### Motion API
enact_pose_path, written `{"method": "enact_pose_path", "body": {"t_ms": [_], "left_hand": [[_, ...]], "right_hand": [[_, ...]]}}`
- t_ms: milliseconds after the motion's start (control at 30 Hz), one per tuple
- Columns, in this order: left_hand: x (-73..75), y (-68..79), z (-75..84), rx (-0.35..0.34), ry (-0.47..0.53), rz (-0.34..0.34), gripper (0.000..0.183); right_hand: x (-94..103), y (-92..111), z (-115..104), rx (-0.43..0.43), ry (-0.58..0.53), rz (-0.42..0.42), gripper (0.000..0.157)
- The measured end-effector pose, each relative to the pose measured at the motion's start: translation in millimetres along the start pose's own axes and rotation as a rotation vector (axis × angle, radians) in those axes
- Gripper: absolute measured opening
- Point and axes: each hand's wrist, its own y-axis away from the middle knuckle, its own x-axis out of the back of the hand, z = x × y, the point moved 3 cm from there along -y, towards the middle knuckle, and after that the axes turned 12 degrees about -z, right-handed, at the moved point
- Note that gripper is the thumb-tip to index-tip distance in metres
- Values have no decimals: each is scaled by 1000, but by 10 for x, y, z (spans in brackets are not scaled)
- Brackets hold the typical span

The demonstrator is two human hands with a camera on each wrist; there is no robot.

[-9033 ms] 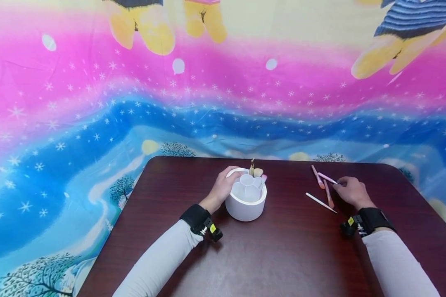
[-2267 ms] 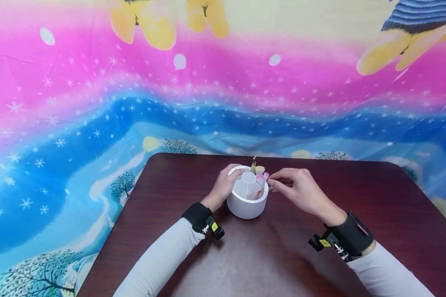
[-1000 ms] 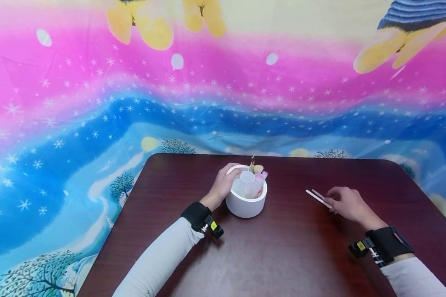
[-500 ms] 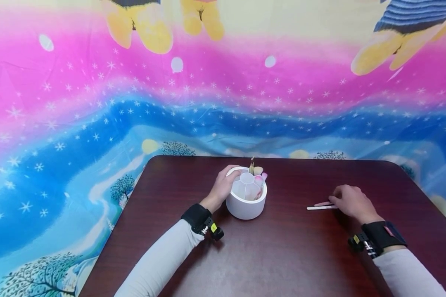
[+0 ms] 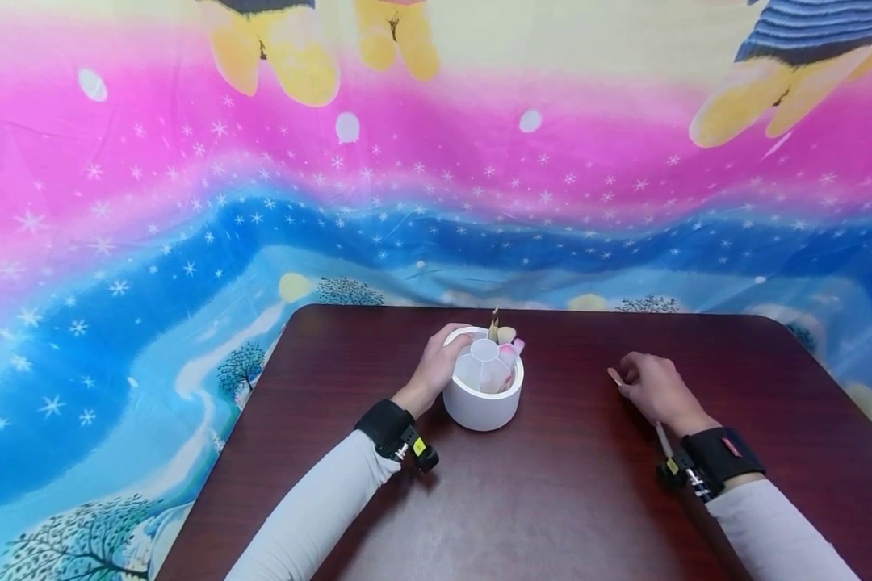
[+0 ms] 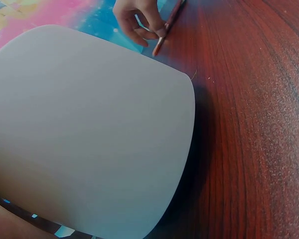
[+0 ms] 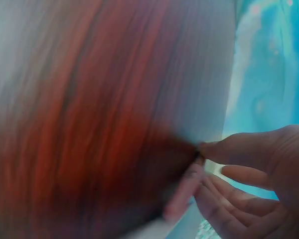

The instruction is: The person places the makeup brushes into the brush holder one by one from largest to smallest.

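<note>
A white round holder (image 5: 482, 410) with inner dividers stands on the table. My left hand (image 5: 434, 367) grips its rim at the left, thumb over the edge. Several makeup brushes (image 5: 507, 333) stand in its back and right compartments. To the right, my right hand (image 5: 661, 391) pinches a makeup brush (image 5: 614, 377) low over the table; its reddish tip shows in the left wrist view, where the pinching fingers (image 6: 142, 25) are also seen. The right wrist view is blurred, with a pink part of the brush (image 7: 182, 196) below the fingertips. A pale stick (image 5: 664, 440) shows beside the wrist; whether it is held, I cannot tell.
The dark red wooden table (image 5: 552, 500) has rounded back corners. Behind it hangs a colourful printed cloth (image 5: 436, 202). Wrist-worn cameras sit on both arms.
Loose brushes on the right have gone, and more stand in the holder. In the last half second, the right hand has shifted slightly left and the sticks at it have turned. Left hand stays put.
</note>
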Motion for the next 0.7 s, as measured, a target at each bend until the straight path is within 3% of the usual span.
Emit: {"method": "enact_pose_path", "body": {"t_ms": [200,400,533,700], "left_hand": [[-6,4,3,-19,8,-3,33],[-11,2,-4,-10,9,-5,32],[-15,11,-7,5,3,-4,32],[-4,6,8,-16,4,5,32]], "right_hand": [[-15,33,-154,24,28,-65,33],[5,54,-280,63,37,-111,23],[65,77,-433,111,30,-69,15],[260,115,-817,204,-21,58,14]]}}
